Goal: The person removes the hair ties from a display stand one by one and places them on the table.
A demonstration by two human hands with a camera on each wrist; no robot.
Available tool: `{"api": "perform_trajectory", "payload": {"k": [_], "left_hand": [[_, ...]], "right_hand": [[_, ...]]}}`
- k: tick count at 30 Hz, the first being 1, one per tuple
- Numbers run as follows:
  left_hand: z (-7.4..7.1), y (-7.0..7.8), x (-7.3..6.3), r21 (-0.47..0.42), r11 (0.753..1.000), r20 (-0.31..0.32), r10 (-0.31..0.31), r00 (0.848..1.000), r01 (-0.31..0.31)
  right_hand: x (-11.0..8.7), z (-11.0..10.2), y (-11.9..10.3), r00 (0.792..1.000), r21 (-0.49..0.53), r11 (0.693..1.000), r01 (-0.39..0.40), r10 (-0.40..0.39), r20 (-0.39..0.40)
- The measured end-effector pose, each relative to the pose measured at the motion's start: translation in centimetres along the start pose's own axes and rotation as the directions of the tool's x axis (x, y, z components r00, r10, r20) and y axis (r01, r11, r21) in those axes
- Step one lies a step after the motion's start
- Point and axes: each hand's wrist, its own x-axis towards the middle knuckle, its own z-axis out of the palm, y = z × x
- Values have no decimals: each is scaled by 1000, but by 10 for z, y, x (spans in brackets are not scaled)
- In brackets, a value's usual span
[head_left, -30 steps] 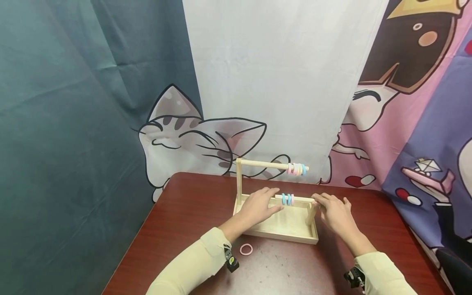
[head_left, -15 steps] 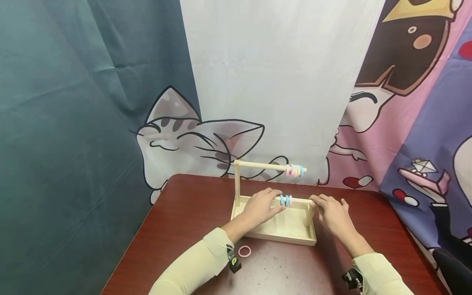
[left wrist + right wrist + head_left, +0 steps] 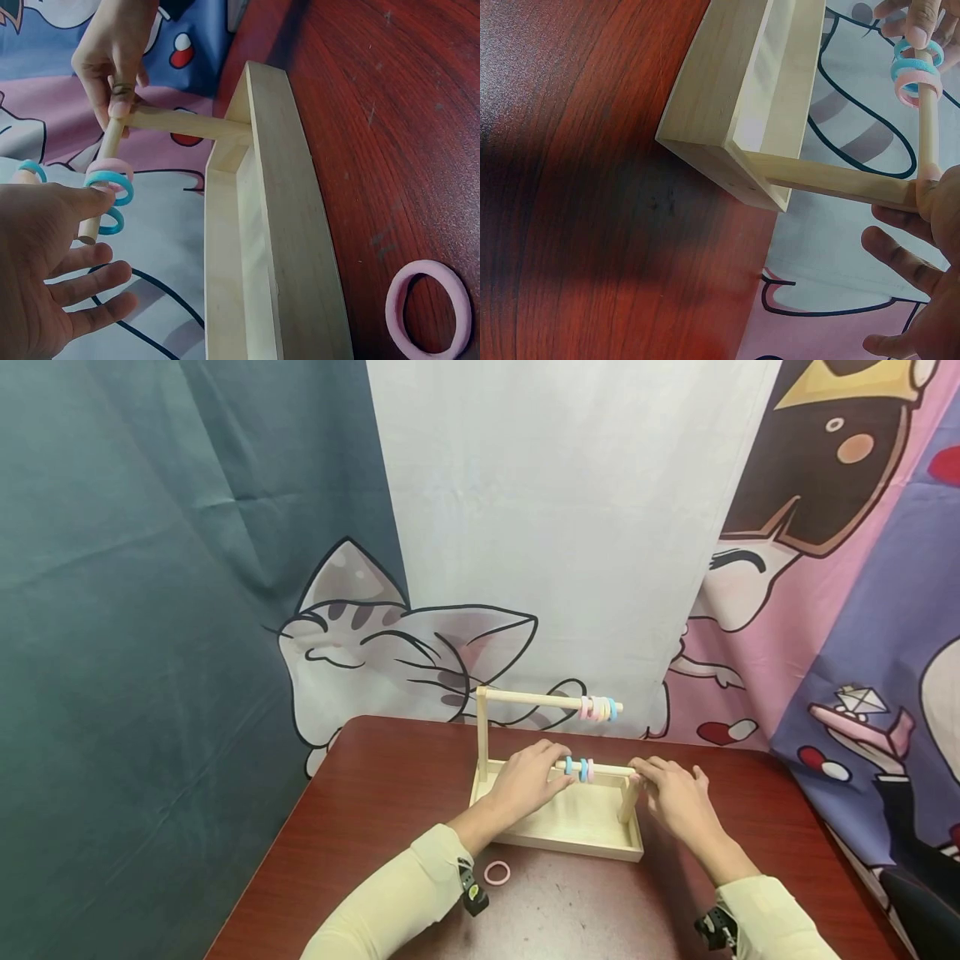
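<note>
A pale wooden stand [image 3: 570,847] has a tray base, a tall post and a short post, each carrying a horizontal rod. My left hand [image 3: 523,782] is at the free end of the lower rod [image 3: 615,771], thumb and forefinger pinching a blue ring [image 3: 568,766]; its other fingers spread out in the left wrist view. Another blue ring [image 3: 583,770] and a pink ring [image 3: 591,770] hang beside it on that rod. At the top of the short post [image 3: 840,182], my right hand [image 3: 677,795] grips the rod's fixed end.
Several pastel rings [image 3: 597,708] hang near the tip of the upper rod [image 3: 528,697]. A loose pink ring [image 3: 394,309] lies on the dark red table [image 3: 390,810] in front of the tray. Printed curtains [image 3: 570,527] stand behind the table.
The end blue ring has slid left along the lower rod, so a gap now separates it from the other blue ring. My right hand keeps its hold on the post.
</note>
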Motion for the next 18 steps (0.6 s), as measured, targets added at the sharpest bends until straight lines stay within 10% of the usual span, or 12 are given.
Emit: {"api": "perform_trajectory", "payload": {"k": [18], "left_hand": [[-9, -10, -9, -46, 999, -41, -20, 999, 18]], "right_hand": [[-1, 1, 1, 1000, 1, 1000, 5, -5, 5]]}}
